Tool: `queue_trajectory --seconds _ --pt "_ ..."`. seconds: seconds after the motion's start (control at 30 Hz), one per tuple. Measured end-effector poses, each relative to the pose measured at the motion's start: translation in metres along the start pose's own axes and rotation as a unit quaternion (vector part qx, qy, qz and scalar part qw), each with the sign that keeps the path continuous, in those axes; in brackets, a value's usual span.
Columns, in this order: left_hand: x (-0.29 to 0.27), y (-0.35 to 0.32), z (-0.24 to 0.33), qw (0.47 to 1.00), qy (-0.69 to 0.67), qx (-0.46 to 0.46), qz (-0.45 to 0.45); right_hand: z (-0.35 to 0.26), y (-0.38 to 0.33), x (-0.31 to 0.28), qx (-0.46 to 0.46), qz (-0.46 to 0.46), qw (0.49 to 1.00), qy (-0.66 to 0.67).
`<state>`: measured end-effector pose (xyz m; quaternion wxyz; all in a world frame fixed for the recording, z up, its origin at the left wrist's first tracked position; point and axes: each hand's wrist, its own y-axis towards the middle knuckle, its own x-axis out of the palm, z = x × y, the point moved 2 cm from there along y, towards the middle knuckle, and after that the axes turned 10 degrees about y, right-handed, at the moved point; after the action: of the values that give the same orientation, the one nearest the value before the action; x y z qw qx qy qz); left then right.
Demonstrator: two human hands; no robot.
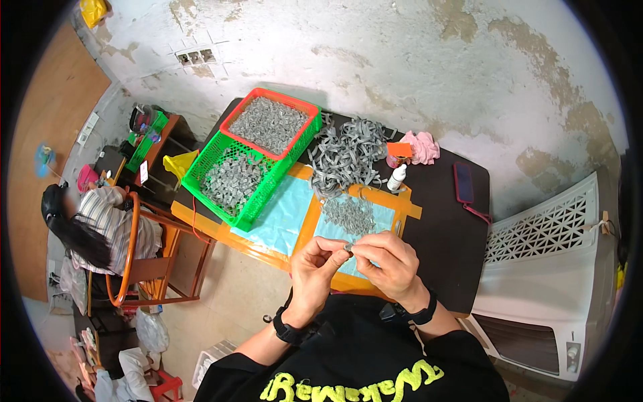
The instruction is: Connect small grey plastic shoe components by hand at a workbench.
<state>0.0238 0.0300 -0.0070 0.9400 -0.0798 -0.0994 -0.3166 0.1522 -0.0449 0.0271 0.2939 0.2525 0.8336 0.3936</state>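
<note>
My left hand [315,273] and my right hand [387,262] meet over the table's near edge, thumbs and fingertips pinched together. Between them is a small grey piece [348,247], mostly covered by the fingers, so its exact kind cannot be made out. Just beyond the fingertips lies a pile of small grey pieces [348,216] on a light blue sheet [274,216] edged with orange tape. Farther back is a tangled heap of grey strips [351,151]. Both wrists wear black bands.
At the left, a green basket [239,218] and a red basket [315,112] hold many grey pieces. Behind the pile stand a white bottle [396,178], an orange-topped tin [399,154] and a pink cloth [423,147]. A phone [463,183] lies right. Another person [114,221] sits far left.
</note>
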Motion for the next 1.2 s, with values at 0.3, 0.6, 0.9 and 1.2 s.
queue_trajectory --seconds 0.3,0.6,0.9,1.2 --pt "0.001 -0.003 0.006 1.000 0.000 0.025 -0.016 -0.003 -0.001 -0.006 -0.048 -0.039 0.998 -0.024" --pt "0.003 -0.004 0.009 0.998 0.025 0.058 -0.009 -0.008 0.004 -0.007 -0.036 -0.034 0.998 -0.050" --pt "0.002 -0.006 0.012 0.988 0.103 0.114 0.009 -0.009 0.000 -0.009 -0.055 -0.063 0.994 -0.073" --pt "0.003 -0.007 0.013 0.981 0.130 0.140 0.018 -0.012 0.000 -0.012 -0.067 -0.087 0.991 -0.074"
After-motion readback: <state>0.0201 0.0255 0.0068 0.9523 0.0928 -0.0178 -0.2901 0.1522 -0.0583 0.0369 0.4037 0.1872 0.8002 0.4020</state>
